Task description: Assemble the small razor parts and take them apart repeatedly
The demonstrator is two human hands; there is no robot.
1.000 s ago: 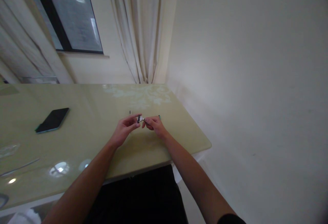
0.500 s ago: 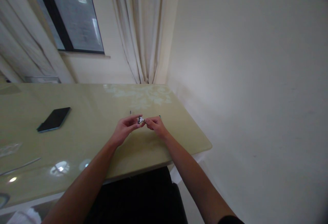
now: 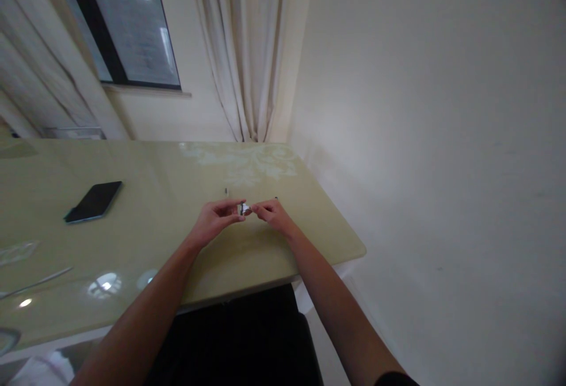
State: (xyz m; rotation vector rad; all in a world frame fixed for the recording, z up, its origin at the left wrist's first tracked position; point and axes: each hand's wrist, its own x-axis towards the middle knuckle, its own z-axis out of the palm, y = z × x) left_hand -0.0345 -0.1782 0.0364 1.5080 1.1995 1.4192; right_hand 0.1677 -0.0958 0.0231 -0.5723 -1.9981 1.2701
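Between my two hands is a small white and dark object [image 3: 244,208], too small to make out clearly. My left hand [image 3: 216,216] grips its left side between thumb and fingers. The fingertips of my right hand [image 3: 269,213] are pinched at its right side. Just beyond my left hand a tiny dark and light piece [image 3: 226,191] stands on the table. Another tiny dark item [image 3: 276,198] shows just behind my right hand, mostly hidden by it.
A dark flat tablet-like item [image 3: 94,202] lies on the glossy table [image 3: 150,197]. Clear plastic [image 3: 17,253] and a thin pale strip [image 3: 39,283] are at the left. White cloth [image 3: 46,369] shows bottom left. The wall [image 3: 420,138] stands beyond the table's right edge.
The small object has turned slightly between my fingers, and the dark thin bit near my right fingertips no longer shows. Both hands stay in nearly the same place.
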